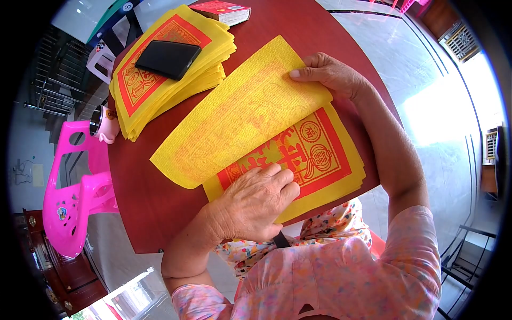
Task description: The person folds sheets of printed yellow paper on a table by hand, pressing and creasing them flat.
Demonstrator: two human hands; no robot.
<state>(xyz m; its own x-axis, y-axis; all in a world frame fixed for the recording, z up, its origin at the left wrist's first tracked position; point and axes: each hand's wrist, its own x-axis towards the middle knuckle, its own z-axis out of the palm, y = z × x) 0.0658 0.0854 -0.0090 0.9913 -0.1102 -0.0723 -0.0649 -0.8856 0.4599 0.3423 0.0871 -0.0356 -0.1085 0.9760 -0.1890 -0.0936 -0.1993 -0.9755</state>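
Observation:
A yellow paper sheet [240, 117] is lifted and curled back, its underside showing faint red print. My right hand [328, 74] pinches its upper right corner, thumb on top. Below it lies a stack of yellow joss paper [346, 154] printed with red borders and characters. On the near part of this stack rests my left hand [258, 202], closed with its fingers curled under; the fingertips are hidden, so what they hold, if anything, does not show.
On the red-brown table [154, 208] a thicker stack of yellow printed paper [213, 69] carries a black phone [168, 57]. A red-covered block [226, 10] lies behind. A pink mug [109, 125] sits by the left edge, near a pink plastic chair [88, 186].

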